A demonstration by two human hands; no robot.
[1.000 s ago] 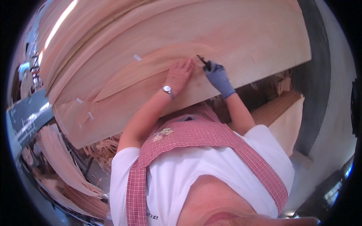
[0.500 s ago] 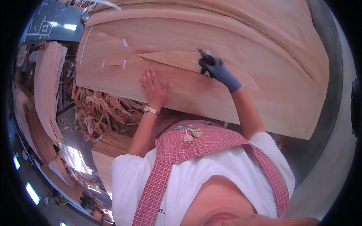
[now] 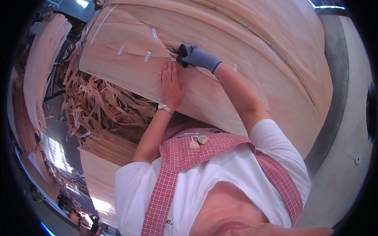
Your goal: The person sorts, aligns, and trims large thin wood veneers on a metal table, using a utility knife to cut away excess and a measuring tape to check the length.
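Note:
My left hand point(image 3: 171, 84) is bare, with a metal wristwatch at the wrist. It lies flat on a wide sheet of pale pinkish wood veneer point(image 3: 130, 72), fingers stretched toward a seam. Just beyond its fingertips is my right hand point(image 3: 195, 57), in a grey glove with black fingertips. Its fingers close round a dark knife point(image 3: 171, 50), the tip pointing left over the seam. A small piece of white tape point(image 3: 173, 59) shows at the gloved fingertips; whether they touch it I cannot tell. More white tape pieces point(image 3: 154, 33) dot the veneer around the seam.
A long thin strip point(image 3: 252, 29) runs across the veneer at the far side. Left of me, torn veneer scraps point(image 3: 98, 102) are heaped below the sheet's edge, beside a veneer stack point(image 3: 108, 147). Long veneer sheets point(image 3: 43, 74) stand farther left. A grey floor band point(image 3: 334, 98) lies at right.
My right hand has moved left along the seam with the knife, close to my left hand. A tape piece now shows by its fingertips. The view has turned; my left hand stays flat.

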